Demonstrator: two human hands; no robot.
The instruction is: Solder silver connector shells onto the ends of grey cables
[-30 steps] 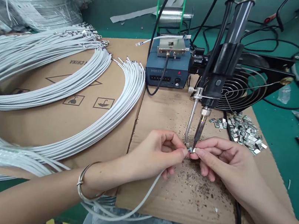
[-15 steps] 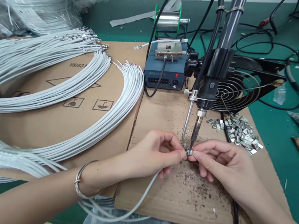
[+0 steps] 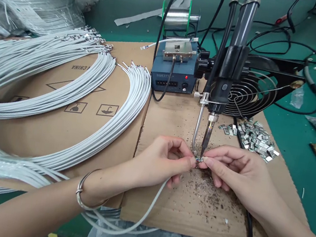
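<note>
- Presently, a small metal clip [image 3: 198,160] is sitting directly under the soldering iron tip [image 3: 202,152], above the speckled cardboard [image 3: 198,204].
- Left hand [image 3: 158,164] is pinching the white wire [image 3: 143,217] end against the clip; right hand [image 3: 235,169] is pinching the clip itself.
- Joint appears to be in progress, not finished.
- Loose clips [image 3: 254,139] and white wire bundles [image 3: 61,92] are lying alongside, suggesting many pieces remaining.
</note>
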